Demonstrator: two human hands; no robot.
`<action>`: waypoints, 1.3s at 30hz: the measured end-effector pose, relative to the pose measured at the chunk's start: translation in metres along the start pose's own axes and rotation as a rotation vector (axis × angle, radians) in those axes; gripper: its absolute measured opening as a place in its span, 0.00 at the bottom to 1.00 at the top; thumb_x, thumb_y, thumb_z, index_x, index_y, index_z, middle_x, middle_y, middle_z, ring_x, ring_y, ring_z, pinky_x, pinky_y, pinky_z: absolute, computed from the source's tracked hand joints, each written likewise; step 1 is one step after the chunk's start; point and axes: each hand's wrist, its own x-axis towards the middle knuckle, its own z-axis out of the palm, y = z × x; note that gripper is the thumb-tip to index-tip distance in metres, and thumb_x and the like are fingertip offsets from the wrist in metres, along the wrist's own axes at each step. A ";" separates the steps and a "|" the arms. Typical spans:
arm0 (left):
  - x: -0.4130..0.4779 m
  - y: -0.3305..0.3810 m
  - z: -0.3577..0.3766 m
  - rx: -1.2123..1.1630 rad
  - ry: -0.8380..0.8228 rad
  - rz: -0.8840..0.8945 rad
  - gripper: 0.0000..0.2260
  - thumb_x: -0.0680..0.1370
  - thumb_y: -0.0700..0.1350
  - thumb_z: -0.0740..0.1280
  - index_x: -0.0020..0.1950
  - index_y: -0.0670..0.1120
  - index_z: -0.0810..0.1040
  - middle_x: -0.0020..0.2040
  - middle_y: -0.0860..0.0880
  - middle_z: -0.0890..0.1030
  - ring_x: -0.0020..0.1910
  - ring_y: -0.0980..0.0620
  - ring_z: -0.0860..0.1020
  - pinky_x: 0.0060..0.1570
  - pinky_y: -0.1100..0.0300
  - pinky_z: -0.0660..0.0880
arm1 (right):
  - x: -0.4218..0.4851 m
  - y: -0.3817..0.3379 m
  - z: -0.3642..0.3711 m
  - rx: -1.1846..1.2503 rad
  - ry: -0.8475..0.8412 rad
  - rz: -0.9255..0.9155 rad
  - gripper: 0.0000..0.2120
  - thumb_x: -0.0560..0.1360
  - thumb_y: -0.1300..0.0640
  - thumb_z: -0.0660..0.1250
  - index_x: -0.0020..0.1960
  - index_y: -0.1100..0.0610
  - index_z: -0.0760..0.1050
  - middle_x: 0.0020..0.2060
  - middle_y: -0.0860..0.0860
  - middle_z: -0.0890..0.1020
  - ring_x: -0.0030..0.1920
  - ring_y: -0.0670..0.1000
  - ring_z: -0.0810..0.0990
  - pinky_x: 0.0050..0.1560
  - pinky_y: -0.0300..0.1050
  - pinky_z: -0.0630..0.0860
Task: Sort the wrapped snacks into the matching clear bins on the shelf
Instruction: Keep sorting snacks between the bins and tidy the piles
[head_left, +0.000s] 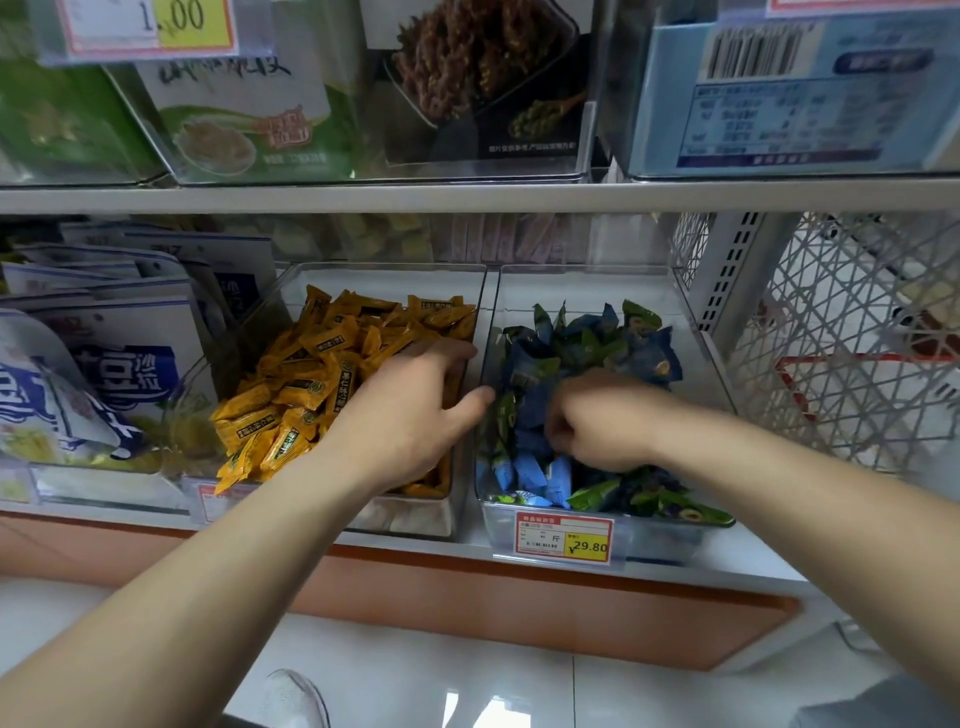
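A person's two hands work side by side in neighbouring clear bins on a shop shelf (727, 564): the left hand (410, 410) lies spread, fingers extended over the orange-wrapped snacks (311, 374) in the left bin (384, 267), thumb reaching toward the wall shared with the right bin (587, 270). The right hand (597, 415) is curled knuckles-up, fingertips buried among the blue and green wrapped snacks (597, 338); whether it holds a packet cannot be told. The small packets look light, with crinkly, likely slick film, best pinched across the body or by a crimped end rather than scooped. Room is tight: the upper shelf (467, 197) hangs low over the bin mouths, the upright clear walls hem each pile in, and a white lattice panel (831, 338) closes the right side. A price tag (563, 538) fronts the right bin; blue-and-white pouches (104, 353) stand at left.
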 end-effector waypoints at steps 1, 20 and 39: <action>0.000 0.000 0.000 0.000 -0.002 0.002 0.24 0.77 0.62 0.63 0.70 0.54 0.71 0.63 0.53 0.79 0.59 0.53 0.77 0.57 0.53 0.77 | 0.003 0.003 0.004 -0.063 -0.036 0.022 0.11 0.79 0.53 0.63 0.54 0.55 0.82 0.48 0.54 0.83 0.48 0.56 0.81 0.50 0.50 0.80; 0.001 -0.002 -0.003 0.025 -0.021 0.006 0.26 0.77 0.63 0.64 0.72 0.54 0.70 0.64 0.52 0.78 0.60 0.52 0.77 0.57 0.52 0.77 | -0.006 0.030 -0.015 0.395 0.159 -0.009 0.05 0.74 0.54 0.72 0.40 0.48 0.79 0.36 0.43 0.81 0.38 0.41 0.79 0.38 0.40 0.71; 0.004 0.015 0.014 0.209 0.070 0.135 0.24 0.75 0.57 0.68 0.71 0.54 0.71 0.70 0.55 0.70 0.63 0.50 0.75 0.54 0.58 0.74 | -0.001 0.017 -0.010 0.325 0.223 -0.107 0.06 0.78 0.49 0.66 0.49 0.49 0.81 0.43 0.45 0.83 0.44 0.47 0.81 0.46 0.44 0.77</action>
